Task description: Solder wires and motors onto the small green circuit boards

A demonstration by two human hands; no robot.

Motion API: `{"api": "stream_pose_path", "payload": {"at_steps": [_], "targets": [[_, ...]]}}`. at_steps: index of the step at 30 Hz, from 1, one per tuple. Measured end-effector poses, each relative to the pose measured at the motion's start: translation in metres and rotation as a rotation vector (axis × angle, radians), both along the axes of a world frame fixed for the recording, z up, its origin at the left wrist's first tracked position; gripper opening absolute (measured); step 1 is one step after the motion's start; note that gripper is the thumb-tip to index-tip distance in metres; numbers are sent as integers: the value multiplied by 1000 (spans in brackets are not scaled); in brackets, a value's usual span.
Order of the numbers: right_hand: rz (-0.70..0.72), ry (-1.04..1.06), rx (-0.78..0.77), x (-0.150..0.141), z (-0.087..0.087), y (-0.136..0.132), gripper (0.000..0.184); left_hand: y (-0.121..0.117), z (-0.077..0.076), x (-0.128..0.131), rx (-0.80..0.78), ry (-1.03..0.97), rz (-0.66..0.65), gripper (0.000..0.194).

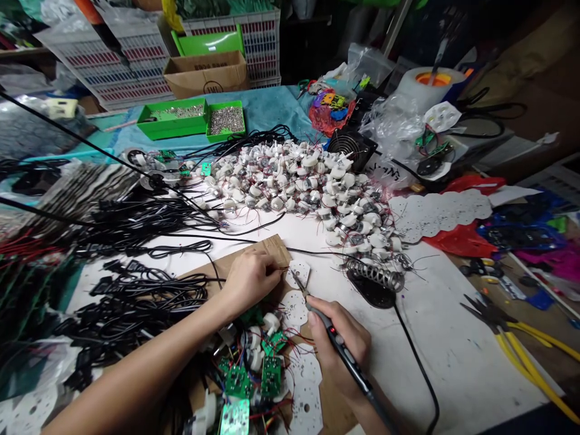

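My right hand point(342, 338) is wrapped around a black soldering iron point(351, 362) with a small red light. Its tip reaches the top piece of a strip of white circuit boards point(299, 272). Just left of that piece, my left hand point(254, 275) is closed in a pinch on a thin wire, mostly hidden by the fingers. More white boards point(306, 386) run down towards me on brown cardboard point(272, 244). Below my left forearm lie green circuit boards point(238, 380) with white motors and coloured wires.
A large heap of small white motors point(290, 181) lies beyond my hands. Black power cords point(154, 302) are bundled at left. A coiled soldering-iron stand point(376, 278) and yellow-handled pliers point(512, 344) lie at right. Green trays point(174, 124) stand behind.
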State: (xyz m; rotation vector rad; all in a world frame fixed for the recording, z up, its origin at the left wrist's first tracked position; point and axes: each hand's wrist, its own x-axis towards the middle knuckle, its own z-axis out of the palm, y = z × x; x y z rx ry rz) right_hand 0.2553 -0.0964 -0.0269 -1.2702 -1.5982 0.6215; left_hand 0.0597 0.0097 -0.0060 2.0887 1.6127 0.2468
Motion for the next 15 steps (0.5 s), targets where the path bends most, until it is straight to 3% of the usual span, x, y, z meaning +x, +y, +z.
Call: {"api": "stream_pose_path", "payload": {"at_steps": [8, 15], "targets": [[1, -22, -8, -1, -2, 0, 21, 1, 3, 3, -36, 32, 25, 16], [-31, -11, 89, -4, -8, 3, 21, 0, 7, 5, -41, 41, 33, 15]]}}
